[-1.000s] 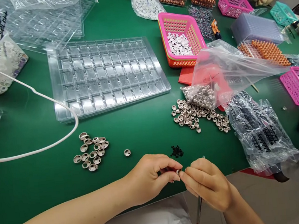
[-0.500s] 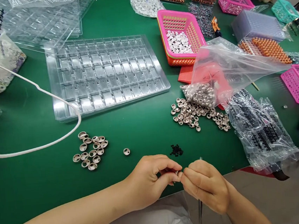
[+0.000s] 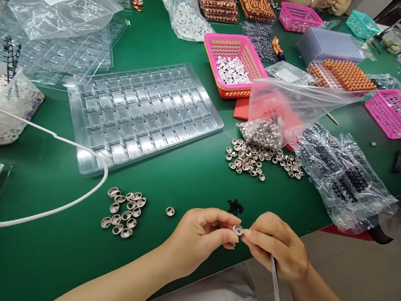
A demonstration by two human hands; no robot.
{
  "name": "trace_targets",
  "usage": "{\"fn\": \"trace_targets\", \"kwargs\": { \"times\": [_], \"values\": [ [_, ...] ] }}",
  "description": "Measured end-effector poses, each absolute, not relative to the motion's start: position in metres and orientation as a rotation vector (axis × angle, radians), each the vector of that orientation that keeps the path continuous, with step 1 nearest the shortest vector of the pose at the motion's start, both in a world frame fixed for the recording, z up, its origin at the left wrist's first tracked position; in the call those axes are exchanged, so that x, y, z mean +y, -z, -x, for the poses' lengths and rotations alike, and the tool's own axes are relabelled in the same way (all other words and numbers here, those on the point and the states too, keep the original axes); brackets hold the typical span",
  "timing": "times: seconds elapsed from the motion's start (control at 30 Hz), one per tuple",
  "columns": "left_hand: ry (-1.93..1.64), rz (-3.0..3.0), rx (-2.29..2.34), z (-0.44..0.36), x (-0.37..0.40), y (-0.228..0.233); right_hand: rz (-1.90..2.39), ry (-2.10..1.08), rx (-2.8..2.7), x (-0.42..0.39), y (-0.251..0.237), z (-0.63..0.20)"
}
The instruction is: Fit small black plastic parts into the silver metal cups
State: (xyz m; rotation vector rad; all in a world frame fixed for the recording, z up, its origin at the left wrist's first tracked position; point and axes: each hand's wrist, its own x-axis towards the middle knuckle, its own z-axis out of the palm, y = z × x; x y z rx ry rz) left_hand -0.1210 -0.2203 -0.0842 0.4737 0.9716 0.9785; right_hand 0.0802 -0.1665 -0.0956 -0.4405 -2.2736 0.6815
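Observation:
Between the thumb and fingers of my left hand (image 3: pixel 203 235) is a small round silver metal cap (image 3: pixel 238 230), its hollow side showing. My right hand (image 3: pixel 280 247) is closed around tweezers (image 3: pixel 275 283), whose shank hangs below the palm; its thumb and forefinger tips meet the cap's right edge. Just beyond my fingers lies a small heap of tiny black parts (image 3: pixel 235 207). A single cap (image 3: pixel 170 211) sits left of it, and a group of similar caps (image 3: pixel 124 212) lies further left. More loose caps (image 3: pixel 249 157) are spread in front of their plastic bag (image 3: pixel 264 132).
A clear compartment tray (image 3: pixel 147 113) lies ahead, with a white cord (image 3: pixel 84 195) crossing its left corner. Pink basket (image 3: pixel 258 64) holds white pieces. Bagged black parts (image 3: pixel 348 179) lie at right. A co-worker's hands (image 3: pixel 331 0) are at the far right.
The cap in my left fingers has come into clear view. The tweezers' lower end has swung right, and my right fingers have shifted slightly. The camera view has tilted up.

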Motion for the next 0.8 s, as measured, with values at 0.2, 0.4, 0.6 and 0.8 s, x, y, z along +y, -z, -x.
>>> {"fn": "trace_targets", "kwargs": {
  "times": [0.2,0.4,0.6,0.8],
  "values": [
    [-0.964,-0.536,0.991,0.123,-0.222,0.086,0.441,-0.684,-2.29,-0.169,0.098,-0.083],
    [-0.973,-0.931,1.085,0.125,-0.226,0.092,0.361,-0.716,-2.412,-0.166,0.097,-0.088],
    [-1.03,-1.266,1.107,0.126,-0.227,0.094,0.281,-0.588,-2.561,-0.166,0.099,-0.098],
    [-1.077,-1.383,1.083,0.124,-0.228,0.093,0.177,-0.524,-2.629,-0.165,0.09,-0.096]
  ]
}}
